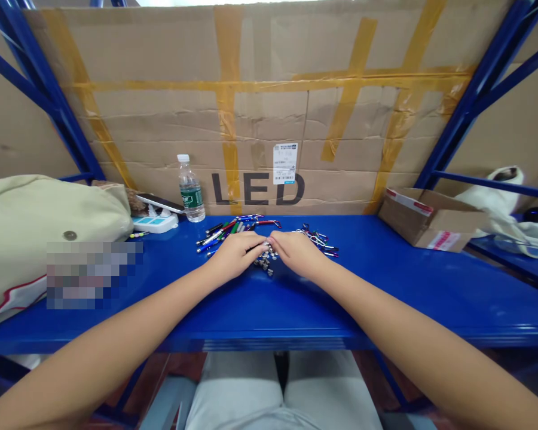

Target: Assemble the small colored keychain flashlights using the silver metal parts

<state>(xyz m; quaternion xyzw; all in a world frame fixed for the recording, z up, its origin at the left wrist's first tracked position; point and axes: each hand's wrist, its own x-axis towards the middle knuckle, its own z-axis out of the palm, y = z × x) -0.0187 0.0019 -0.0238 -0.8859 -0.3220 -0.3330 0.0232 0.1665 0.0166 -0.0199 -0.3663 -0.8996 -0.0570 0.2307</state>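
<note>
My left hand (235,253) and my right hand (298,251) meet at the fingertips above the blue tabletop. Both have their fingers closed together, and whatever is pinched between them is too small or hidden to make out. Directly under the fingertips lies a small heap of shiny metal pieces (264,263), partly covered by the hands. Behind my left hand is a pile of coloured pen-like sticks (219,234) in blue, red, green and silver. Beside my right hand sits another group of thin pieces with metal loops (318,237), partly hidden.
A clear water bottle (190,190) stands at the back, near a white power strip (156,223) and a phone (160,203). A cream bag (49,209) fills the left side. An open cardboard box (430,218) is at right. Taped cardboard (179,119) walls the back.
</note>
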